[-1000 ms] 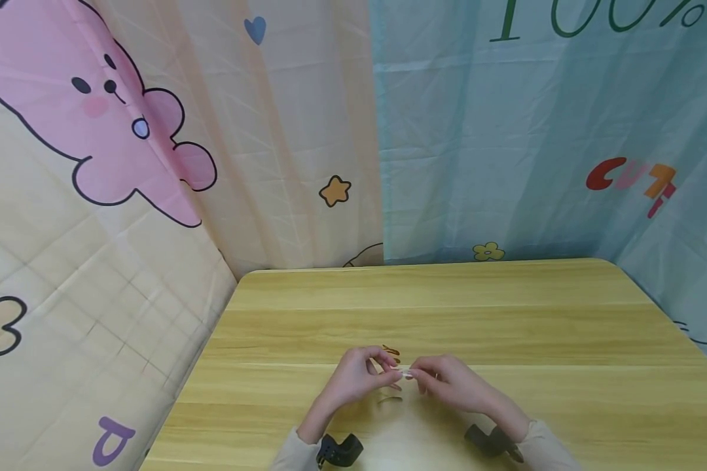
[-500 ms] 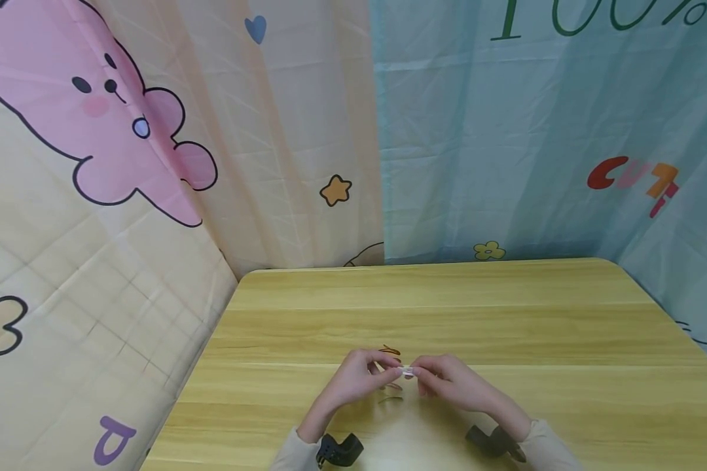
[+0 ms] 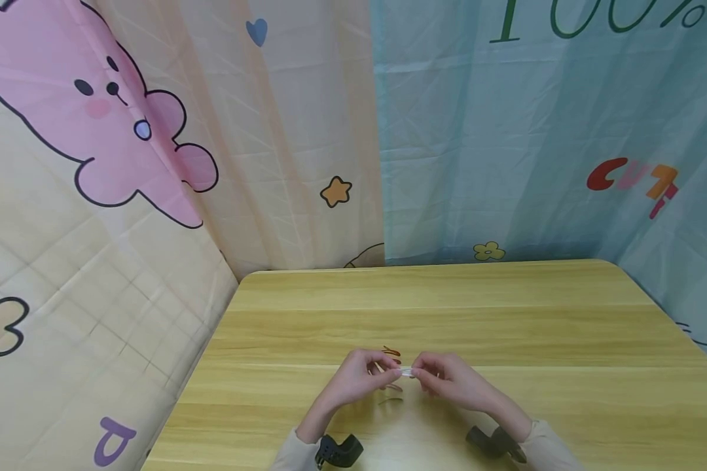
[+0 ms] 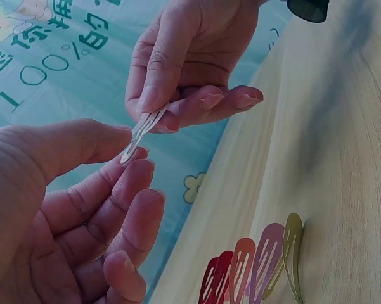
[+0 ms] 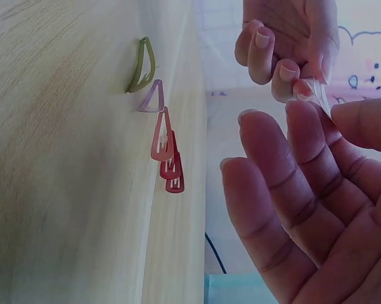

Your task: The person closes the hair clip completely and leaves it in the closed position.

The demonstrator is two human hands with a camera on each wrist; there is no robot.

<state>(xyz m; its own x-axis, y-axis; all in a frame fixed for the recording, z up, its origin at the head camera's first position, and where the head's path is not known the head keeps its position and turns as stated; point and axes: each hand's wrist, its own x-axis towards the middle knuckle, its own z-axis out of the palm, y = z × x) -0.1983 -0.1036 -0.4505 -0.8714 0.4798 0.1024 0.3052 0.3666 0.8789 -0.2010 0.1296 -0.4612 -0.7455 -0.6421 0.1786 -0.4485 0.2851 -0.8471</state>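
Observation:
A white snap hair clip [image 4: 144,132] is stretched between both hands above the table. My left hand [image 3: 356,379] pinches one end of it between thumb and index finger. At the other end, the thumb and fingers of my right hand [image 3: 452,382] grip it. Below the hands lie several more snap hair clips in a row, partly hidden by the left hand in the head view. In the left wrist view they are an olive green clip [image 4: 293,253], a mauve clip [image 4: 267,256], an orange clip [image 4: 242,266] and two red ones, overlapping one another.
The wooden table [image 3: 477,314] has rounded far corners. Printed curtains [image 3: 306,118] hang behind it and along both sides. A dark wrist mount [image 3: 340,451] is on the left wrist, another mount [image 3: 495,442] on the right.
The right hand has shifted very slightly to the right, and more of the white hair clip shows between the fingertips. The left hand stays nearly still, and the clips on the table have not moved.

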